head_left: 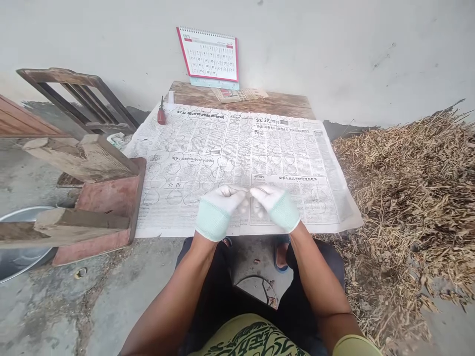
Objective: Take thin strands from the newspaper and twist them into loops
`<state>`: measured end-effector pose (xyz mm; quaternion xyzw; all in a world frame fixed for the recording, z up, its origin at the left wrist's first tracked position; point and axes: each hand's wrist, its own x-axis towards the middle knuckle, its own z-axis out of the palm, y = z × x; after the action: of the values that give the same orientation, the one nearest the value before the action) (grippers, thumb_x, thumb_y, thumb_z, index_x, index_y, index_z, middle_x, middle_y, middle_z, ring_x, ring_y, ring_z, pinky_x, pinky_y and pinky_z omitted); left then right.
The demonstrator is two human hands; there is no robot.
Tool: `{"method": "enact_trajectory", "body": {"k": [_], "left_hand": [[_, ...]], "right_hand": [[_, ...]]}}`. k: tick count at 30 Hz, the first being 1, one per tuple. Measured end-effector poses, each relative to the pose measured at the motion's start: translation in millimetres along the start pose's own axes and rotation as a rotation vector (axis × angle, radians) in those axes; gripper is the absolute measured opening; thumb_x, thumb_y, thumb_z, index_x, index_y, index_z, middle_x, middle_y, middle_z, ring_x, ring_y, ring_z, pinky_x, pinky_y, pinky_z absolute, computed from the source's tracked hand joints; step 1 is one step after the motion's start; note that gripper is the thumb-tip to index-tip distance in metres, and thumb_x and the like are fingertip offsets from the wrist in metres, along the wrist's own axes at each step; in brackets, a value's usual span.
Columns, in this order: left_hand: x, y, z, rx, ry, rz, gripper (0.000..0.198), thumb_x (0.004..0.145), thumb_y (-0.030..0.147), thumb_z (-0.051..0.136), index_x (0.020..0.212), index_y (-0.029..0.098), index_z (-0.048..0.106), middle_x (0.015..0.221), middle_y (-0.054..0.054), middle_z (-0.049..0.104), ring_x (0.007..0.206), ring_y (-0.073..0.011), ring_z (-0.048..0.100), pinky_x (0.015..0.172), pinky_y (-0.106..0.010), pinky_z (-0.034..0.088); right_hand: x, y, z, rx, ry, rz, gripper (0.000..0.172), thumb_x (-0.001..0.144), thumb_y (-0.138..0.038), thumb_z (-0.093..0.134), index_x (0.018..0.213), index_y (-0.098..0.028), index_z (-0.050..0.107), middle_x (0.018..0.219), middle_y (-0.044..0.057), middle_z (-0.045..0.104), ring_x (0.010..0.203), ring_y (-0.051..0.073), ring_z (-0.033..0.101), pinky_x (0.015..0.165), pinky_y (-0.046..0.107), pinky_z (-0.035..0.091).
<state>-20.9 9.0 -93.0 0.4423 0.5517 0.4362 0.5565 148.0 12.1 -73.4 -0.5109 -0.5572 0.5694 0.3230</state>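
My left hand (222, 201) and my right hand (270, 199), both in white gloves with pale green cuffs, meet low over the near part of the newspaper (230, 225). Thumbs and fingers are pinched together on each, tip to tip. Whatever they pinch is too fine to make out. Across the newspaper lie many thin dark circles (172, 169) in rough rows, looking like fine wire rings; I cannot tell whether some are drawn. A red-handled screwdriver (161, 116) rests at the sheet's far left corner.
Behind the newspaper, the wooden tabletop (287, 101) bears a standing calendar (211, 57) against the wall. At left are an upturned wooden stool (104, 198), a chair (79, 96) and a metal basin (22, 264). Dry stalks (419, 198) are heaped at right.
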Motion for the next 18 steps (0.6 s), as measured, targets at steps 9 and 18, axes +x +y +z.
{"method": "enact_trajectory", "body": {"k": [9, 18], "left_hand": [[3.0, -7.3, -0.1, -0.137, 0.091, -0.078, 0.027, 0.067, 0.04, 0.083, 0.074, 0.018, 0.069, 0.061, -0.001, 0.071, 0.048, -0.0146, 0.06, 0.061, -0.032, 0.048], [3.3, -4.6, -6.9, 0.001, 0.059, -0.203, 0.028, 0.063, 0.04, 0.081, 0.063, 0.02, 0.063, 0.058, -0.003, 0.069, 0.048, -0.0162, 0.06, 0.055, -0.032, 0.045]], "right_hand": [[2.2, 12.0, 10.6, 0.06, 0.11, -0.056, 0.032, 0.101, -0.045, 0.059, 0.087, -0.02, 0.074, 0.06, -0.004, 0.062, 0.048, 0.01, 0.053, 0.051, 0.024, 0.046], [1.7, 16.7, 10.7, 0.076, 0.05, -0.035, 0.031, 0.099, -0.042, 0.058, 0.093, -0.02, 0.079, 0.058, -0.004, 0.061, 0.049, 0.01, 0.053, 0.049, 0.022, 0.044]]}}
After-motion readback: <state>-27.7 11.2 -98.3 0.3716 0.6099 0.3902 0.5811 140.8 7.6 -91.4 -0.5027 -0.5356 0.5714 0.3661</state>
